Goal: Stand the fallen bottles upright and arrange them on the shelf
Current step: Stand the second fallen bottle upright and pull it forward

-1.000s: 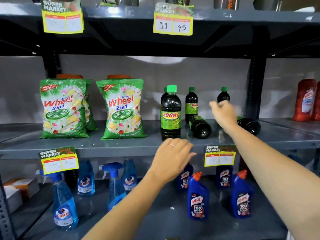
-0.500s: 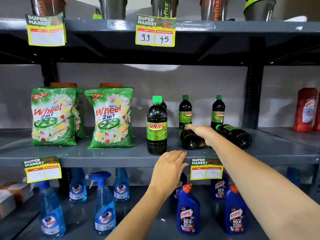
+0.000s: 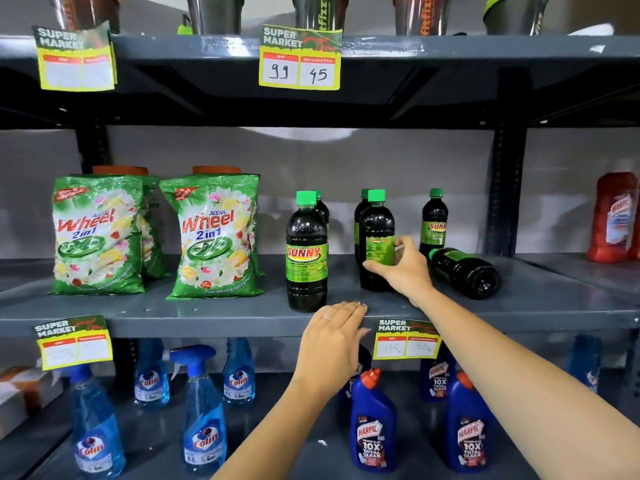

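Head view: grey painted metal shelf (image 3: 221,317), flat with a folded front lip.
Right hand (image 3: 403,268): fingers and thumb curled round an upright bottle (image 3: 376,237), dark glossy plastic, rounded shoulders, ribbed green cap, label turned away.
Left hand (image 3: 334,336): flat, fingers together, palm down on the shelf's front lip, holding nothing.
Fallen bottle (image 3: 465,271): lying on its side just right of the right hand, round base toward the camera.
Front bottle (image 3: 306,252): upright, "SUNNY" label facing out.
Detergent bags (image 3: 214,233): crinkled shiny green pouches, leaning at left.
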The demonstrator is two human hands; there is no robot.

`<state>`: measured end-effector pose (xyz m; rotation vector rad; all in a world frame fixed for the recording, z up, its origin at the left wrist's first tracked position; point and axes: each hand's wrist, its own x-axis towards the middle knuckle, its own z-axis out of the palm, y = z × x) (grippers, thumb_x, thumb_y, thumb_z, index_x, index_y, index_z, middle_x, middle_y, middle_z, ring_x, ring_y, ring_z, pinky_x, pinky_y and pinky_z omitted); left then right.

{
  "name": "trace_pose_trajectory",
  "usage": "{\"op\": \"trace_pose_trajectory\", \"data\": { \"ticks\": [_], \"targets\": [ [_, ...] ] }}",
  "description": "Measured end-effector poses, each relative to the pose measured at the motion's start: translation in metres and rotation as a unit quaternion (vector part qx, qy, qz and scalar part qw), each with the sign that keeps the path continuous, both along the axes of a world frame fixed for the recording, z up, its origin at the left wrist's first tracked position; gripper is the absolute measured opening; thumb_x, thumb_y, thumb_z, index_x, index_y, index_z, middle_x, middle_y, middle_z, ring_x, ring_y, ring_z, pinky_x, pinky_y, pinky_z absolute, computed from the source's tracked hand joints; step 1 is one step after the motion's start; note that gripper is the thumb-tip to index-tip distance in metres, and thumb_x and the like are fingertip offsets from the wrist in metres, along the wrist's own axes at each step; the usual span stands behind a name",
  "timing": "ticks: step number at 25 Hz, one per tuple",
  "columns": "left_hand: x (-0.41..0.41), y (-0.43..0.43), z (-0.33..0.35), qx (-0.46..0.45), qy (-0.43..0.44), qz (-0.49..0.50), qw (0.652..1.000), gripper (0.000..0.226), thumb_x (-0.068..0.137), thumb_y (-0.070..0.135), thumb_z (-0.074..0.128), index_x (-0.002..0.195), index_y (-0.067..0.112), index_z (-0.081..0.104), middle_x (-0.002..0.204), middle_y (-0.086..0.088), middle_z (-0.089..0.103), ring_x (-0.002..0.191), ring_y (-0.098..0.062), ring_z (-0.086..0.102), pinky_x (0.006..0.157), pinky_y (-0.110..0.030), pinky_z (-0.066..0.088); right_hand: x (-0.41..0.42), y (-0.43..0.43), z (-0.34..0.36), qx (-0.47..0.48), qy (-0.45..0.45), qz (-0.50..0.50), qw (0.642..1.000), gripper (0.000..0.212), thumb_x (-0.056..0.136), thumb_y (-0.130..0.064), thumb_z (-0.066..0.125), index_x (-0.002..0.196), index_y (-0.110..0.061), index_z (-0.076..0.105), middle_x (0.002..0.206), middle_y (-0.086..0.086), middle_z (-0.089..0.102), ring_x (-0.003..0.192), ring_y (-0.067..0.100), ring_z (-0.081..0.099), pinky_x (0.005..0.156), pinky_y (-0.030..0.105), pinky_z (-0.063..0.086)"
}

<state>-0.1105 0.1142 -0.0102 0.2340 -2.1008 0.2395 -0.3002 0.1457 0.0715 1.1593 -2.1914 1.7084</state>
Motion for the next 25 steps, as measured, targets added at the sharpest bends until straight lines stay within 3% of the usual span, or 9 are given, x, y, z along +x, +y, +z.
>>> {"op": "trace_pose_trajectory", "data": {
  "ticks": [4, 7, 10, 14, 19, 23, 25],
  "targets": [
    [0.001, 0.001, -0.001, 0.002, 0.005, 0.007, 1.000, 0.038, 0.091, 0.029, 0.044, 0.116, 0.010, 0.066, 0.113, -0.003, 0.071, 0.102, -0.018, 0.064, 0.092, -0.030, 0.048, 0.001, 0.007, 0.012, 0.070, -0.033, 0.041, 0.996, 0.083, 0.062, -0.044, 0.087, 0.127, -0.018, 0.043, 0.116, -0.001, 0.056, 0.106, 0.019, 0.056, 0.087, 0.033, 0.046],
    [0.001, 0.002, -0.001, 0.007, 0.004, 0.004, 1.000, 0.038, 0.092, 0.030, 0.044, 0.116, 0.011, 0.066, 0.113, -0.003, 0.071, 0.103, -0.019, 0.064, 0.093, -0.032, 0.049, -0.007, 0.011, 0.025, 0.075, -0.089, 0.129, 0.985, 0.086, 0.070, -0.021, 0.085, 0.141, -0.014, 0.037, 0.132, 0.000, 0.053, 0.113, 0.017, 0.054, 0.092, 0.028, 0.041],
    [0.000, 0.002, -0.002, 0.008, 0.005, 0.006, 1.000, 0.031, 0.089, 0.022, 0.057, 0.116, 0.009, 0.066, 0.113, -0.004, 0.071, 0.103, -0.020, 0.064, 0.092, -0.032, 0.050, -0.010, 0.012, 0.021, 0.053, -0.084, 0.111, 0.989, 0.077, 0.068, -0.017, 0.087, 0.134, -0.013, 0.046, 0.127, 0.007, 0.060, 0.110, 0.019, 0.058, 0.093, 0.030, 0.044],
    [0.000, 0.000, -0.003, 0.004, 0.008, 0.007, 1.000, 0.032, 0.086, 0.018, 0.063, 0.116, 0.009, 0.066, 0.113, -0.005, 0.071, 0.104, -0.020, 0.064, 0.093, -0.033, 0.050, 0.001, 0.008, 0.017, 0.066, -0.011, 0.019, 0.998, 0.078, 0.061, -0.037, 0.089, 0.122, -0.016, 0.045, 0.112, 0.000, 0.056, 0.102, 0.018, 0.056, 0.090, 0.034, 0.047],
    [0.000, 0.001, -0.003, -0.003, 0.018, 0.008, 1.000, 0.035, 0.090, 0.024, 0.048, 0.115, 0.009, 0.067, 0.112, -0.005, 0.071, 0.102, -0.020, 0.064, 0.092, -0.032, 0.049, 0.002, 0.009, 0.024, 0.069, -0.050, 0.123, 0.989, 0.075, 0.073, -0.012, 0.082, 0.136, -0.016, 0.041, 0.133, 0.005, 0.057, 0.112, 0.020, 0.056, 0.090, 0.028, 0.041],
    [-0.001, 0.001, -0.002, 0.000, 0.016, 0.003, 1.000, 0.039, 0.090, 0.026, 0.043, 0.115, 0.009, 0.067, 0.113, -0.005, 0.071, 0.103, -0.020, 0.064, 0.092, -0.032, 0.050, 0.003, 0.007, 0.016, 0.059, 0.009, 0.037, 0.998, 0.084, 0.062, -0.033, 0.090, 0.125, -0.018, 0.038, 0.121, 0.005, 0.061, 0.109, 0.023, 0.059, 0.092, 0.036, 0.046],
    [-0.001, 0.001, -0.003, 0.001, 0.014, 0.000, 1.000, 0.038, 0.090, 0.026, 0.043, 0.115, 0.009, 0.067, 0.113, -0.005, 0.071, 0.104, -0.020, 0.064, 0.092, -0.032, 0.050, 0.000, 0.008, 0.018, 0.069, 0.009, 0.040, 0.997, 0.092, 0.057, -0.038, 0.091, 0.127, -0.019, 0.035, 0.116, 0.001, 0.060, 0.107, 0.021, 0.058, 0.092, 0.037, 0.047]
  ]
}}
